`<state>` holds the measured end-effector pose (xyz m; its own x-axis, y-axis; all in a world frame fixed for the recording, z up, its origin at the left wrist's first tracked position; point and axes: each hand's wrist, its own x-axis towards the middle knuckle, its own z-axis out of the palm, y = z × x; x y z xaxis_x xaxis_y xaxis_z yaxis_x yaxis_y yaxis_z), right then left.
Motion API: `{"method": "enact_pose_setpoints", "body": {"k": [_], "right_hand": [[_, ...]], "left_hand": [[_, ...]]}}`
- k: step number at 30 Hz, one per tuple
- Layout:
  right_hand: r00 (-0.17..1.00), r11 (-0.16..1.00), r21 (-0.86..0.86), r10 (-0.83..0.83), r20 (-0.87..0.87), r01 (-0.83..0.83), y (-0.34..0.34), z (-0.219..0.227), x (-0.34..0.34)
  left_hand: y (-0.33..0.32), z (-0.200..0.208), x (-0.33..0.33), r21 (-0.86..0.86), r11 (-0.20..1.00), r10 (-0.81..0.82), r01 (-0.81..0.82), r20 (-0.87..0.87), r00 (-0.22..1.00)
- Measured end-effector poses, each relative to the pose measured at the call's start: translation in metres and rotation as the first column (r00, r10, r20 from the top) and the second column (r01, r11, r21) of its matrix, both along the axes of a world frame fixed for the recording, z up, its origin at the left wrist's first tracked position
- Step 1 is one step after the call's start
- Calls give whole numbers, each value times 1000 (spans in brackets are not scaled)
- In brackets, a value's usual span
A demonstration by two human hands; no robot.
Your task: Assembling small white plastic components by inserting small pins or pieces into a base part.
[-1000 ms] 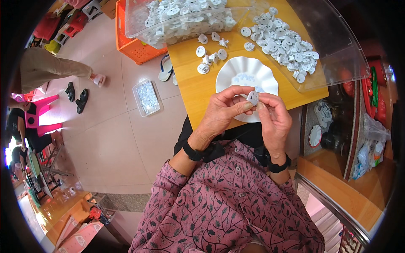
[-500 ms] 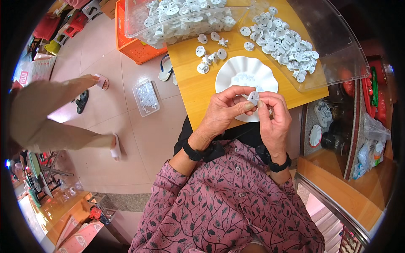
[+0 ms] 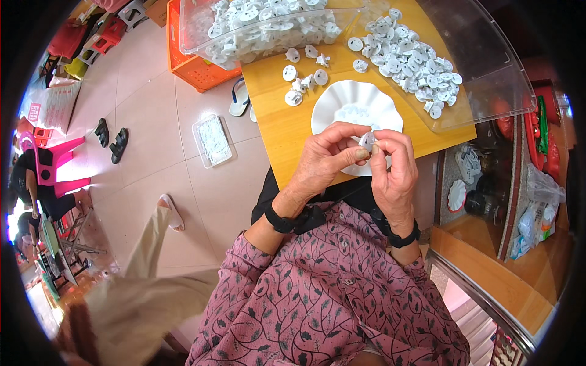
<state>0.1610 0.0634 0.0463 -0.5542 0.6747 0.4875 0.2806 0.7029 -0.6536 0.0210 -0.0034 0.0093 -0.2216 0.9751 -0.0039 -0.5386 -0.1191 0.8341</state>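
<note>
A small white plastic part with a round face is pinched between the thumb and index finger of my left hand. My right hand is closed, its thumb and index fingertips pressed together at the part's right edge. Whether a smaller piece sits between those right fingertips is hidden. Both hands are over the near rim of a white scalloped plate. Small translucent pieces lie in that plate. Several like white parts lie loose on the yellow table, left of the plate.
A clear bin full of white parts stands at the back left, by an orange crate. Right of it, a tipped clear bin holds a heap of parts. A small tub sits on the floor. A person's trouser leg is at left.
The walking person has moved nearer at lower left, uncovering dark sandals and a pink chair. My right hand has shifted slightly left; the white part has barely moved.
</note>
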Motion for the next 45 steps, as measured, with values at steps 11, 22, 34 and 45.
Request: {"method": "enact_pose_setpoints", "body": {"k": [11, 22, 34, 45], "right_hand": [[1000, 1000, 0, 9, -11, -9, 1, 0, -2], [1000, 996, 87, 18, 9, -18, -1, 0, -6], [1000, 998, 58, 14, -14, -13, -4, 6, -6], [1000, 995, 99, -3, 3, 3, -10, 5, -10]], "left_hand": [[0, 2, 0, -24, 1000, 10, -9, 17, 1000], [-1, -2, -1, 46, 998, 34, -33, -22, 999], [-1, -4, -7, 16, 1000, -12, 7, 275, 961], [-4, -5, -8, 7, 1000, 6, -8, 274, 962]]}}
